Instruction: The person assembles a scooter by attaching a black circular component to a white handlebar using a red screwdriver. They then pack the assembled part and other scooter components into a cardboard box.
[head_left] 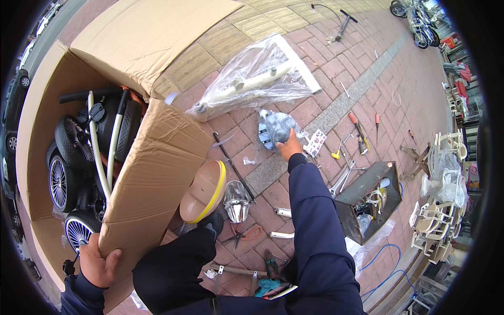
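Note:
At the lower left, my left hand [100,262] grips the edge of a cardboard flap [152,168], thumb on its outer face. The flap belongs to a large open cardboard box [39,142] holding spoked wheels with black tyres [63,181], cream tubes [114,139] and black bars. My right arm reaches forward over the paving. There my right hand [290,146] is closed on a clear plastic bag [276,126] with blue-grey parts inside, lying on the bricks. Beyond it rests a cream metal frame [262,79] wrapped in plastic.
A cream-and-yellow shell [202,194] and a clear lamp-like part [237,202] lie near my foot. To the right stand a metal toolbox [367,202] and scattered tools, including pliers [359,134]. A foot pump [344,26] lies far off. Cream chairs [438,210] line the right side.

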`<action>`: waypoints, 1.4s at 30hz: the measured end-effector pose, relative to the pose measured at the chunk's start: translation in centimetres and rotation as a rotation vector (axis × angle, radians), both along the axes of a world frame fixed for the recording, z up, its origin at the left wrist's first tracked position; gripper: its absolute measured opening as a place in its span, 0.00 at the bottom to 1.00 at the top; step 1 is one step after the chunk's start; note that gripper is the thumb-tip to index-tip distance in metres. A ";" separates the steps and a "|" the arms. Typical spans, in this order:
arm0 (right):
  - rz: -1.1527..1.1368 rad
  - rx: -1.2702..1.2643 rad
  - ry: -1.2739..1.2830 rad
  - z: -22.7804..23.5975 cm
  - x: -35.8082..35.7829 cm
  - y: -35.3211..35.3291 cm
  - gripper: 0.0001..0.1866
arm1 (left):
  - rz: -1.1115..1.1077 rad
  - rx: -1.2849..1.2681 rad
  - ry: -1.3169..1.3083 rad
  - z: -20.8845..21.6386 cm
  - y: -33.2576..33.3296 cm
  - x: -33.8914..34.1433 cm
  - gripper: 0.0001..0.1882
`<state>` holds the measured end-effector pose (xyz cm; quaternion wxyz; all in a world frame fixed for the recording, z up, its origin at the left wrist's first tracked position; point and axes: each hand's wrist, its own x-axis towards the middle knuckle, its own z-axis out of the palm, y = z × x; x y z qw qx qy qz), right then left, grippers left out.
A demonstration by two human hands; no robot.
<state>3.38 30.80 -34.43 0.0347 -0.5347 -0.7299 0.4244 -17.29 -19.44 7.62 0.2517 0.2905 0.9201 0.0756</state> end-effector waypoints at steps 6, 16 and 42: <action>-0.041 0.215 0.178 -3.1 -0.9 -9.6 0.28 | 0.040 0.043 -0.075 -0.2 -0.3 -0.6 0.19; 0.298 0.204 0.015 -3.9 2.4 -18.9 0.15 | -0.030 0.093 0.015 0.0 0.9 0.0 0.16; 0.199 0.084 -0.230 1.3 4.7 -19.7 0.35 | -0.168 0.185 0.070 -0.7 1.8 0.5 0.16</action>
